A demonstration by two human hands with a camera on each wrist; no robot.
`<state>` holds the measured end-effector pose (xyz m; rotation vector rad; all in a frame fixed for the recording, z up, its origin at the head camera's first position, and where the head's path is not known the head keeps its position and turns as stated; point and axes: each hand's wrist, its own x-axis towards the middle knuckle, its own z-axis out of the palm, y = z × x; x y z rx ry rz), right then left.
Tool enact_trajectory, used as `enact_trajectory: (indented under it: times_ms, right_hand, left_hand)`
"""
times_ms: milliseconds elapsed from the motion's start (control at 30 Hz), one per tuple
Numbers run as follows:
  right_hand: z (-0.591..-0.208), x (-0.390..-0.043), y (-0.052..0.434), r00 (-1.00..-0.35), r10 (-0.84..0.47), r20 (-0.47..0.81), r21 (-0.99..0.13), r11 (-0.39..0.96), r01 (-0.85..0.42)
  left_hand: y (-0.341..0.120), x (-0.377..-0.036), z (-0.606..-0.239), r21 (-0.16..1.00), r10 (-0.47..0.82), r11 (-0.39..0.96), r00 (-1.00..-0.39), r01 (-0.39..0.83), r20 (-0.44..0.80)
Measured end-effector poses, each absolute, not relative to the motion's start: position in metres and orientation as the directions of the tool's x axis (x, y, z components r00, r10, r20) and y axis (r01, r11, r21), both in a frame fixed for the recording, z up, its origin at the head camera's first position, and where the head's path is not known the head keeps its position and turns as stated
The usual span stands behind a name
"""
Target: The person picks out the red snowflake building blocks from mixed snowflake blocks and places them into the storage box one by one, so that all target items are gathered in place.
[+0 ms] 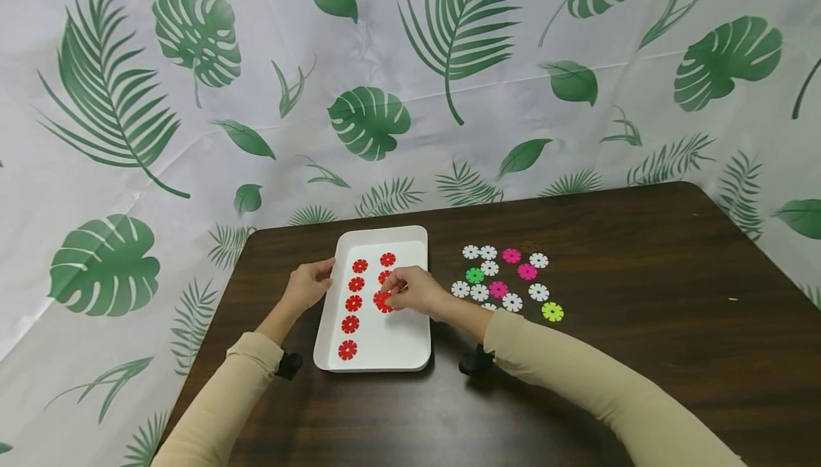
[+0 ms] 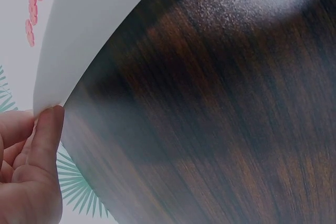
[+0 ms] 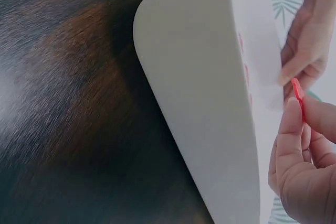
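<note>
A white tray point(image 1: 398, 347) lies on the table, holding a left column of several red notched discs point(image 1: 350, 324) and a shorter right column that begins with a red disc point(image 1: 388, 259) near the far end. My left hand point(image 1: 308, 285) grips the tray's left rim between thumb and fingers, as the left wrist view shows at the tray's edge point(image 2: 79, 40). Above the right column, my right hand point(image 1: 417, 290) pinches another red disc point(image 3: 298, 95) by its edge between thumb and fingertips. The hand partly covers a red disc point(image 1: 384, 277) behind it.
Right of the tray, loose discs lie scattered on the dark wooden table point(image 1: 609, 267): several white discs point(image 1: 512, 302), pink discs point(image 1: 498, 289), a green disc point(image 1: 474, 276) and a yellow disc point(image 1: 552, 311). A leaf-patterned sheet point(image 1: 288, 167) hangs behind the table.
</note>
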<state>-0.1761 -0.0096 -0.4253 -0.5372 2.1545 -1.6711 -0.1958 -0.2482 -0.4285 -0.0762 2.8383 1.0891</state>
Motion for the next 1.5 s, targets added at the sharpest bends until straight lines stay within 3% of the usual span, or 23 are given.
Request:
enact_trajectory:
  times_ms: [300,633,1067,1500]
  right_hand:
    - [-0.435,-0.175,-0.029,-0.868,-0.491,-0.067,-0.903,0.399,-0.157]
    - [-0.450,-0.176,-0.038,-0.883,-0.467,-0.054,-0.840,0.500,-0.213]
    - [-0.457,-0.174,-0.044,-0.886,-0.464,0.020,-0.794,0.531,-0.296]
    - [-0.457,-0.172,-0.047,-0.889,-0.457,0.024,-0.788,0.538,-0.297]
  left_hand:
    - [-0.247,-0.195,-0.427,0.665,-0.009,0.742,-0.994,-0.082,-0.112]
    - [-0.247,-0.196,-0.428,0.673,-0.013,0.734,-0.993,-0.090,-0.119]
    - [-0.247,-0.196,-0.429,0.670,-0.020,0.737,-0.993,-0.095,-0.119]
    - [-0.248,-0.196,-0.431,0.685,-0.019,0.723,-0.993,-0.091,-0.113]
